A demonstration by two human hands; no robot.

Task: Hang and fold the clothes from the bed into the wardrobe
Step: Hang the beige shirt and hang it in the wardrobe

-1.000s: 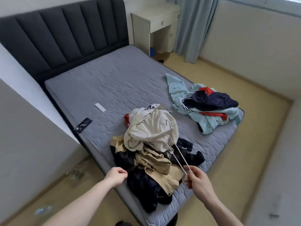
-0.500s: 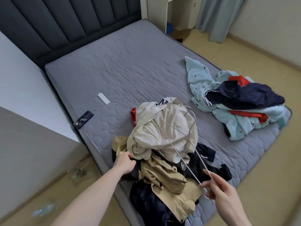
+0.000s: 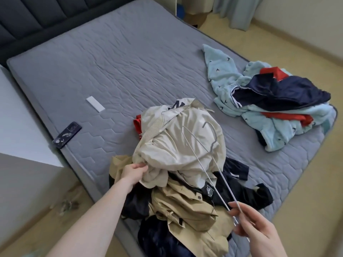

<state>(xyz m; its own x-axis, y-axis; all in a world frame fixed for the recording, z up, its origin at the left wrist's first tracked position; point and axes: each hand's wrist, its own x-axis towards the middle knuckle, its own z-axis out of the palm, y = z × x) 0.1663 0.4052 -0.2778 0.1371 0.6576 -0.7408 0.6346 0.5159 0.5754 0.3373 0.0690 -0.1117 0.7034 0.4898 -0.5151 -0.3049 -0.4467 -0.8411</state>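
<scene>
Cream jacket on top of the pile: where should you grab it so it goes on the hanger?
Probably by the ribbed collar, coming from the left, since it lies exposed on the cream jacket. The left hand grips only its lower edge; the right hand holds the hanger.

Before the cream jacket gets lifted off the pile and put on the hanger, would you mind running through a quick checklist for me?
1. Left hand grips the cream jacket at its lower edge: ok.
2. Right hand pinches the wire hanger at one end: ok.
3. Hanger hook free of fabric: cannot tell; it lies over the jacket.
4. Jacket on top of the pile, nothing lying on it but the hanger: ok.
5. Collar or shoulders found for the hanger: not ok; the jacket is bunched.
6. Phone at the edge of the mattress lies apart from the pile: ok.
</scene>
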